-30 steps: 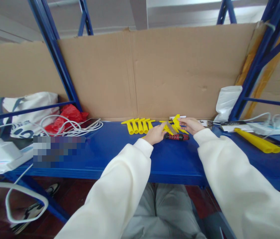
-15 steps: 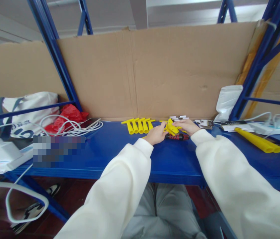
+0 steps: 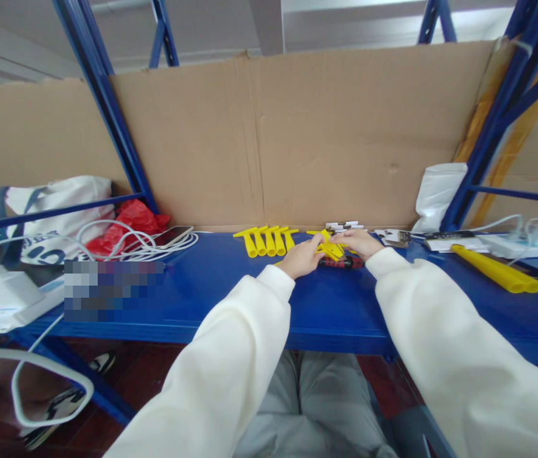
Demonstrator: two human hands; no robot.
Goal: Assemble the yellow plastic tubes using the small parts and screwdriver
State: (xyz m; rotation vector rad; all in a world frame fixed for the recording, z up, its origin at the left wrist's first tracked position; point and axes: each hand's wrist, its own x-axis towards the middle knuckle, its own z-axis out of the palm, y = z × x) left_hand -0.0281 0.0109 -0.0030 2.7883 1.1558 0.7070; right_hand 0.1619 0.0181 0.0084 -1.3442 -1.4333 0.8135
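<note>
My left hand and my right hand meet over the blue shelf, their fingers closed on a yellow plastic part. The part's exact shape is partly covered by the fingers. Just below it, on the shelf, lies a red-and-black tool handle, possibly a screwdriver's. Left of my hands stands a row of several yellow T-shaped pieces with flared tube ends. Behind the held part are small white-and-black items, too small to name.
Two long yellow tubes lie at the right, near a power strip and a white pouch. Leftward are coiled white cables, a red plastic bag and a tote bag. A cardboard sheet closes off the back.
The yellow part has tilted and sunk slightly between my fingers, and my right fingertips have shifted a little to the left over it. My arms have hardly moved.
</note>
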